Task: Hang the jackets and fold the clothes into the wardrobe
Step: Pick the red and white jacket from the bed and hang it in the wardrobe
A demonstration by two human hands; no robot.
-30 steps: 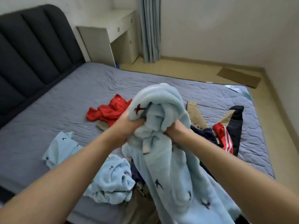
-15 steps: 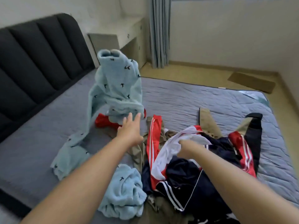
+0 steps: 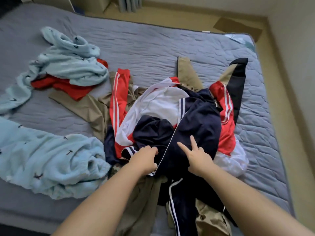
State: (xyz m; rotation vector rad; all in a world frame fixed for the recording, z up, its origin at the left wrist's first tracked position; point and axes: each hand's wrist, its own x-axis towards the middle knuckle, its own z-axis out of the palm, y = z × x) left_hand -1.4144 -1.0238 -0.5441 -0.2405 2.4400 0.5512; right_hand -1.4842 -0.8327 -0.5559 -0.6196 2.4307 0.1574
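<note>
Clothes (image 3: 158, 106) are lying heaped across the middle of the grey quilted bed (image 3: 153, 40), and both hands are reaching into the pile at centre frame. The left hand (image 3: 144, 159) is curling its fingers and thumb round the striped hem of a navy, white and red track jacket (image 3: 201, 120), gripping that edge. The right hand (image 3: 197, 156) is resting just beside it on the navy panel, with two fingers (image 3: 194, 143) stretching out straight and touching the cloth, grasping nothing; how its other fingers are lying I cannot tell. Khaki trousers (image 3: 92, 108) are spreading out underneath the jacket, running from centre left down to the bottom edge. A black and tan garment (image 3: 238, 77) is poking out at the right of the pile. At lower left a pale blue fleece (image 3: 51, 159) is sitting crumpled. A second pale blue fleece (image 3: 68, 65) is lying at upper left, covering part of a red top (image 3: 68, 87). Tan floor (image 3: 170, 16) is showing along the top and right edges.
</note>
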